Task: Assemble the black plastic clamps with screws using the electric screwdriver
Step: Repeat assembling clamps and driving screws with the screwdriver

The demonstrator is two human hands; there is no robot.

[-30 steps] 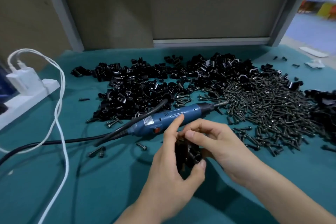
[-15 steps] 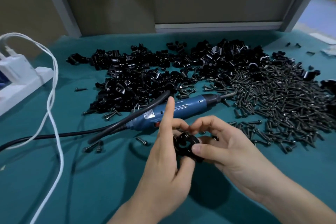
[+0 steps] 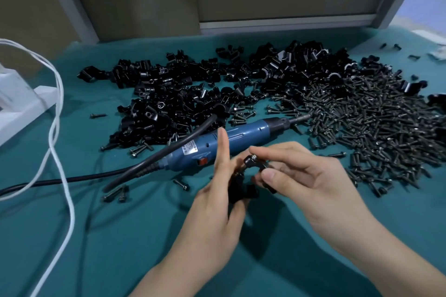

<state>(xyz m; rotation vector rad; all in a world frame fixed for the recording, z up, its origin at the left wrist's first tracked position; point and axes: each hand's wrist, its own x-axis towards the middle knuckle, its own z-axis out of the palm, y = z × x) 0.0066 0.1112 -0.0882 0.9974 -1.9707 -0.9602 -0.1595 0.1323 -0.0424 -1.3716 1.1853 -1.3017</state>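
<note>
A black clamp half is grasped by the left hand, a second half at 1 o'clock by the right hand.

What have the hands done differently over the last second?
The right hand has drawn the upper clamp half, with a screw in it, up and away from the lower clamp half that the left hand grips; half a second ago they sat together. The electric screwdriver still lies untouched on the cloth.
</note>
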